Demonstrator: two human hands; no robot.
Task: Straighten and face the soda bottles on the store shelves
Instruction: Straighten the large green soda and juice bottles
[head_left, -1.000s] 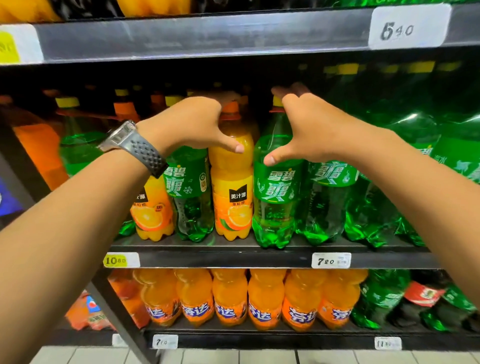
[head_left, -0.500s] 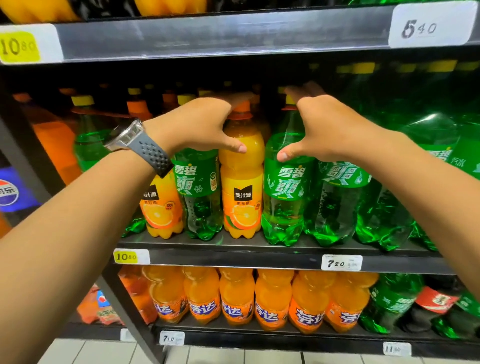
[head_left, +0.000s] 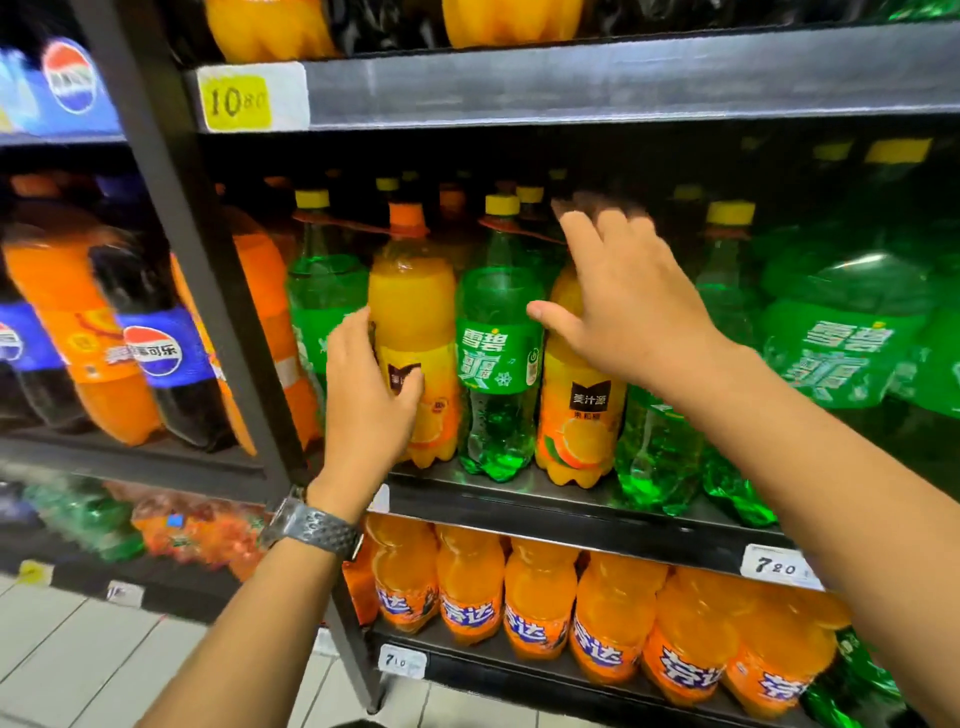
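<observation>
Grips the first orange juice bottle (head_left: 413, 312) low on its left side with the left hand (head_left: 371, 400) — fingers curled behind it, thumb laid across the dark patch of the label. Upright on the middle shelf (head_left: 571, 512), label partly covered by that hand. On the wrist below, a grey watch (head_left: 311, 527).

Just right of the left hand, beside the held bottle: a green soda bottle (head_left: 498, 358), upright, yellow cap, label facing out. Reaches in with the right hand (head_left: 623, 312), fingers straight and spread wide, holding nothing; fingertips blurred, up at cap height. Under that palm, a second orange juice bottle (head_left: 579, 426), label facing out, neck hidden behind the hand. Thumb pointing left, to the seam between the green soda bottle and this one — touching or not, cannot tell.

Right of the right hand, large green bottles (head_left: 841, 338), labels outward. Left of the left hand, beyond a black upright post (head_left: 208, 291), blurred cola bottles (head_left: 161, 358). Below both hands, a row of orange soda bottles (head_left: 540, 597) on the lower shelf and a white price tag (head_left: 776, 565) on the shelf edge; above the hands, a yellow price tag (head_left: 236, 101).
</observation>
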